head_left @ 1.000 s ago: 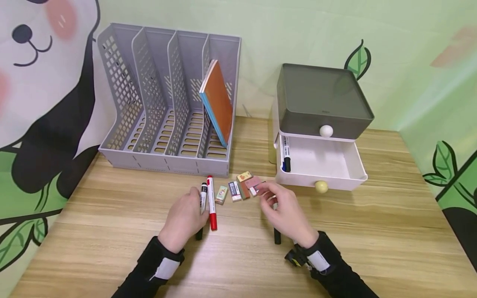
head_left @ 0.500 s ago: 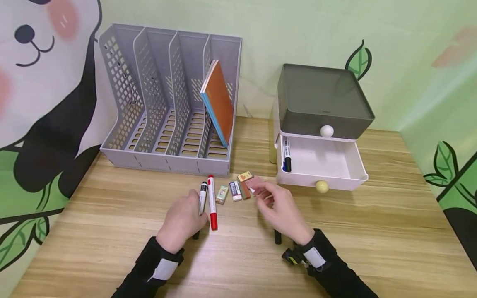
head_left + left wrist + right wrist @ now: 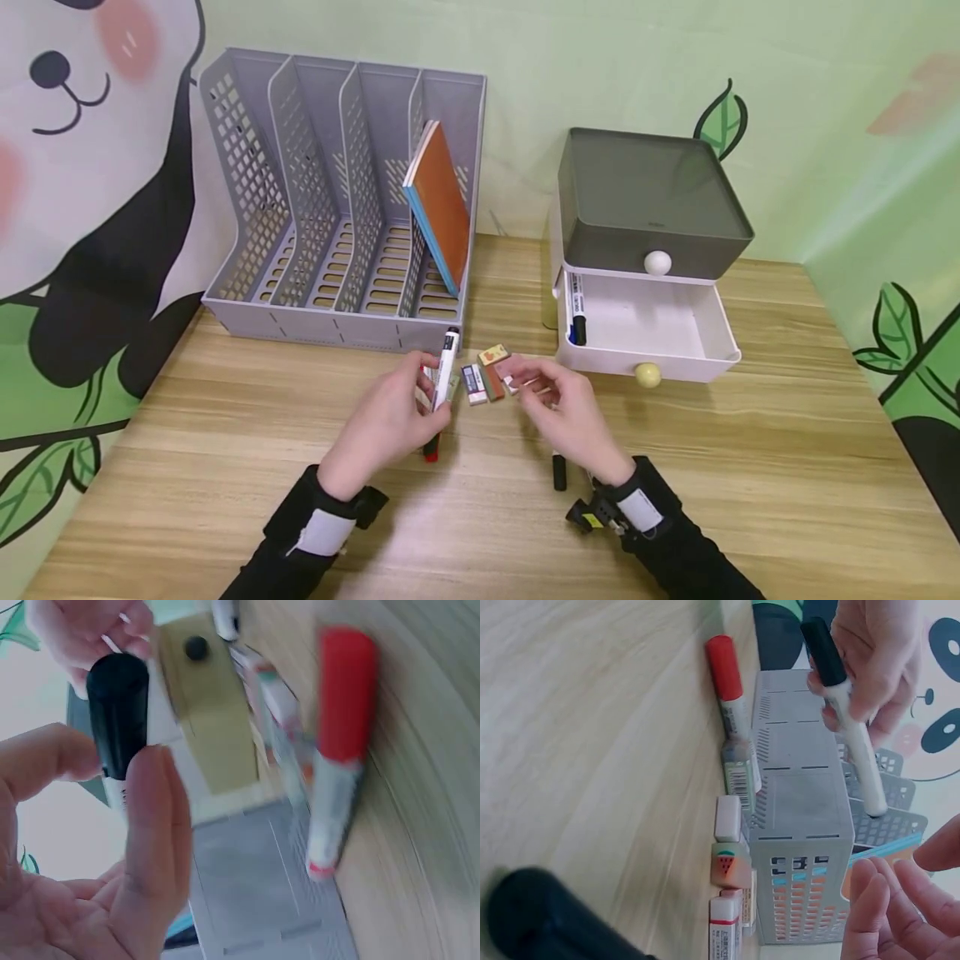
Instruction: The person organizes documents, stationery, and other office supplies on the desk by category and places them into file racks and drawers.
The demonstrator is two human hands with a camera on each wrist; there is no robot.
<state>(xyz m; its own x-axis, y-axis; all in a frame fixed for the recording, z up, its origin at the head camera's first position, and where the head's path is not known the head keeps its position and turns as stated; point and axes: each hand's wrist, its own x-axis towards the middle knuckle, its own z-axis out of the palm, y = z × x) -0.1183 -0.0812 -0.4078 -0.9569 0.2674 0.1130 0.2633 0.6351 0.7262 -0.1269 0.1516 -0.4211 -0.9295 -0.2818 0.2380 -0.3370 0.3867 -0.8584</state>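
Note:
My left hand point(image 3: 390, 421) pinches a white marker with a black cap point(image 3: 446, 367), held up off the table between thumb and fingers. In the left wrist view the marker's black end point(image 3: 118, 712) points toward the camera. Below it a red marker point(image 3: 345, 697) lies on the table, mostly covered by the hand in the head view. My right hand point(image 3: 573, 412) hovers with loosely bent fingers and nothing in them, close to several small erasers point(image 3: 474, 384). Under this hand lies another marker; its black cap point(image 3: 559, 472) sticks out, and it shows large in the right wrist view point(image 3: 547, 919).
Behind the left hand stands a grey file rack point(image 3: 330, 323) with orange and blue notebooks point(image 3: 441, 208) in its right slot. At the right, a drawer box point(image 3: 652, 183) has its lower white drawer point(image 3: 697, 371) pulled out, with a black-capped marker point(image 3: 577, 321) inside.
The left hand has lifted the black-capped marker off the table and moved it right, over the red marker. The right hand has stayed near the erasers, shifting only slightly.

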